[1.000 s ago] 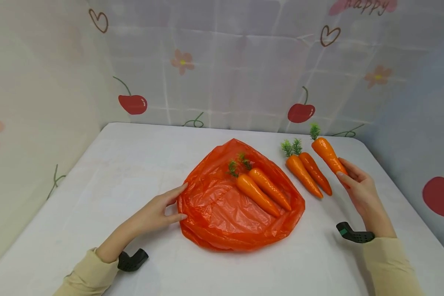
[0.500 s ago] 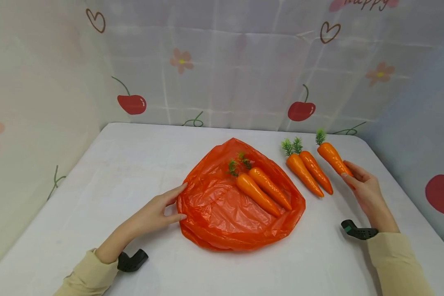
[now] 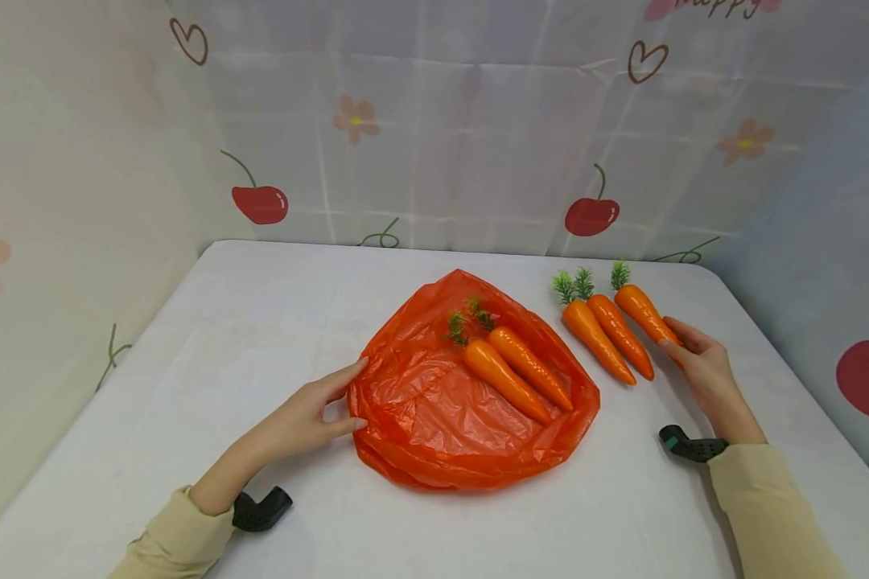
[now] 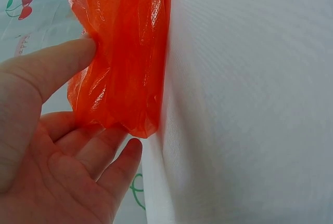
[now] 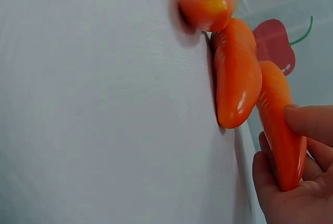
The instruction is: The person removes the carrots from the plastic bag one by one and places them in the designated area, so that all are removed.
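Observation:
An orange-red plastic bag (image 3: 420,450) lies spread wide in the middle of the table, with two carrots (image 3: 507,382) inside, green tops pointing away. At its left rim rests my left hand (image 3: 307,414), thumb and fingers spread apart and touching the plastic. The left wrist view shows the thumb lying on the crumpled bag (image 4: 125,52). On the right, my right hand (image 3: 706,374) grips a third carrot (image 3: 644,312) by its narrow end, its leafy top pointing away. In the right wrist view, thumb and fingers close round that carrot (image 5: 278,125).
Beside the bag, two more carrots (image 3: 598,342) (image 3: 620,336) lie side by side, just left of the held one. A white cloth covers the table (image 3: 246,305). Patterned curtains (image 3: 449,145) stand behind it and at both sides.
My right hand moved slightly right, then back left, and the held carrot came down lower, nearer the two loose carrots. My left hand and the bag stay put.

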The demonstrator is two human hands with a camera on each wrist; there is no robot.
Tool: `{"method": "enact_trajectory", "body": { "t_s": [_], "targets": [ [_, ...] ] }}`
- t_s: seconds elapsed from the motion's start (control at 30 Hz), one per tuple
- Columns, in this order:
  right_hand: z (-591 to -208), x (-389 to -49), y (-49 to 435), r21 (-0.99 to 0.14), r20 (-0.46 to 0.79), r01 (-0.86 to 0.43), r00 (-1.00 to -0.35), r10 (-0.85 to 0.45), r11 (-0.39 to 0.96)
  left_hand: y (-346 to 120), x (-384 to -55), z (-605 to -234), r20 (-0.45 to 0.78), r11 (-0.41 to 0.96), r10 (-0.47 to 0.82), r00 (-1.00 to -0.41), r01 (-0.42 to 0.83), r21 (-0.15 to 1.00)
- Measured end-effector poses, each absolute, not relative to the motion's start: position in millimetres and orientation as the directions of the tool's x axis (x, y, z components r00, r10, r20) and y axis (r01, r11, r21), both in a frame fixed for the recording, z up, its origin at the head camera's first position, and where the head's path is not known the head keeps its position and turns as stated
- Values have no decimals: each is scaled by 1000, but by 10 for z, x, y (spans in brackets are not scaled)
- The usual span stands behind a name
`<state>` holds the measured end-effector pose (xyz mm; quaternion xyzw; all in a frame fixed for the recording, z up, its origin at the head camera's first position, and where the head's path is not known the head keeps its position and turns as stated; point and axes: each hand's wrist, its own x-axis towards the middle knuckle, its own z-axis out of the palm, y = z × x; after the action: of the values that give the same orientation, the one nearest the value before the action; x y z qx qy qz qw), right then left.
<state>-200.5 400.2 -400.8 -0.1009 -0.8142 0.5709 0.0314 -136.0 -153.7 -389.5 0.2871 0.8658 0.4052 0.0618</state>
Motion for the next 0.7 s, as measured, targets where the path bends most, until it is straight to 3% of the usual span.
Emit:
{"method": "enact_trajectory", "body": {
  "t_s": [0.3,0.7],
  "targets": [
    [-4041,-2032,3963,-893,-77,159,-976,206,420,-1537,-1369,-3905,136,503,555,-820,462,731],
    [-4042,-2049,3911,-776,37,76,-986,165,626,-1539,-1363,-3891,124,507,556,-822,453,733]
  ]
}}
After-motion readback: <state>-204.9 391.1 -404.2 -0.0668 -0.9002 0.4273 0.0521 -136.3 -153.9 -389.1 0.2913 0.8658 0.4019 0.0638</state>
